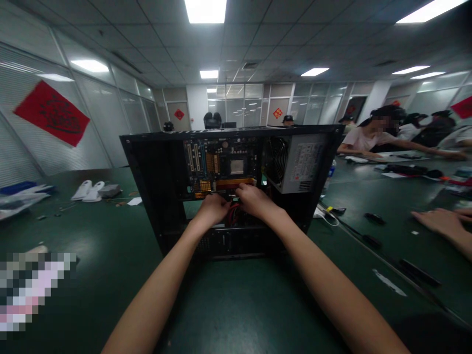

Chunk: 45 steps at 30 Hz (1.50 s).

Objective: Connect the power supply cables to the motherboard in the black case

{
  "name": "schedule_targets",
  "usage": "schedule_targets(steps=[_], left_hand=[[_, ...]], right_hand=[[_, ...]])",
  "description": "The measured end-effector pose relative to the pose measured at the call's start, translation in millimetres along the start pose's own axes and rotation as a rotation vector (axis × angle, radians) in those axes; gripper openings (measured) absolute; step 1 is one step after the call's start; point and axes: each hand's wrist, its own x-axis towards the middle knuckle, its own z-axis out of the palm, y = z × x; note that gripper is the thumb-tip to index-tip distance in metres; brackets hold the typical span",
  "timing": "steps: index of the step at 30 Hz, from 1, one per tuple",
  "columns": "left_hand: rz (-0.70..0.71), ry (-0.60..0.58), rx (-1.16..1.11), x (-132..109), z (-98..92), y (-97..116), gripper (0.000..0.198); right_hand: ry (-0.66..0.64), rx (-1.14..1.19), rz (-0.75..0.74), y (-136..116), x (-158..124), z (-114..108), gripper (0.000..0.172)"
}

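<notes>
An open black computer case (143,182) stands on the green table. Inside it are a motherboard (221,157) with a square processor (237,166), and a silver power supply (300,164) with a fan at the upper right. My left hand (212,209) reaches in below the board, its fingers closed beside a bundle of red cables (234,214). Close to the orange-brown memory slots (236,183), my right hand (255,199) has its fingers bent together at the board's lower edge. Whatever either set of fingertips pinches is too small and dark to make out.
White objects (92,191) and a blue tray (18,187) lie at the left. Cables, black pieces (419,272) and a bottle (329,174) are at the right. Another person's hand (440,221) rests at the right edge; people sit behind.
</notes>
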Motion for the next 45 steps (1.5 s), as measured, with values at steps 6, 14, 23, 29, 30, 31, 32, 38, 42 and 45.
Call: schedule_targets(steps=[6,14,23,29,30,31,32,38,42,45], left_hand=[[0.003,0.052,0.052,2.9,0.4,1.1,0.031],[0.022,0.045,-0.079,5.0,10.1,-10.9,0.033],[0.003,0.034,-0.080,0.6,10.2,-11.6,0.033],[-0.022,0.031,-0.073,0.8,12.2,-10.6,0.033],[-0.020,0.032,-0.073,0.8,12.4,-10.3,0.033],[-0.017,0.034,-0.073,0.6,12.4,-10.1,0.032],[-0.013,0.037,-0.073,0.3,12.2,-9.9,0.031],[0.002,0.049,-0.070,-2.0,9.2,-10.0,0.029],[0.017,0.062,-0.073,-2.3,10.1,-12.0,0.029],[0.017,0.063,-0.074,-2.2,11.5,-13.1,0.029]], right_hand=[[0.042,-0.011,-0.015,-2.7,0.1,3.1,0.022],[0.007,-0.059,0.053,-10.3,-0.6,4.3,0.021],[-0.012,-0.065,0.020,-8.9,-1.2,10.5,0.021],[-0.015,-0.092,0.027,-7.1,2.5,14.9,0.022],[-0.022,-0.100,0.022,-6.7,3.2,15.6,0.022],[-0.025,-0.110,0.015,-6.3,3.9,16.2,0.022],[-0.023,-0.123,0.007,-6.0,4.7,16.7,0.022],[0.028,-0.279,-0.087,-5.9,8.2,15.6,0.024],[0.049,-0.312,-0.059,-7.3,7.6,13.5,0.026],[-0.010,-0.300,-0.023,-8.5,9.7,13.6,0.029]])
